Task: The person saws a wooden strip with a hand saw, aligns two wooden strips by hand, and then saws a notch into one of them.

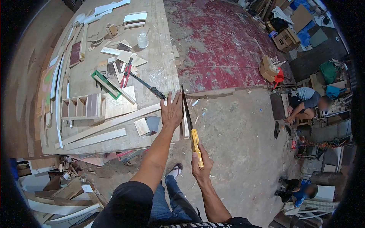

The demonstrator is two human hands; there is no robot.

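Observation:
My right hand (202, 164) is wrapped round the yellow handle of a hand saw (187, 110). The saw's dark blade points away from me along the table's right edge, close beside my left hand. My left hand (172, 111) lies flat with its fingers stretched, pressing on the right end of a long wooden strip (125, 118). Whether the blade touches that strip cannot be made out. Just below my left hand, a small pale wood block (142, 127) lies beside a grey rounded piece (153, 124). A shorter wooden strip (97, 139) lies nearer me.
The worktable (156, 45) carries a compartmented wooden box (83, 106), a green frame (106, 84), a red tool (126, 72) and a clear plastic cup (143, 39). Two people sit at the right, one in a dark top (310, 99), another in blue (303, 190). Wood scraps (64, 190) are piled lower left.

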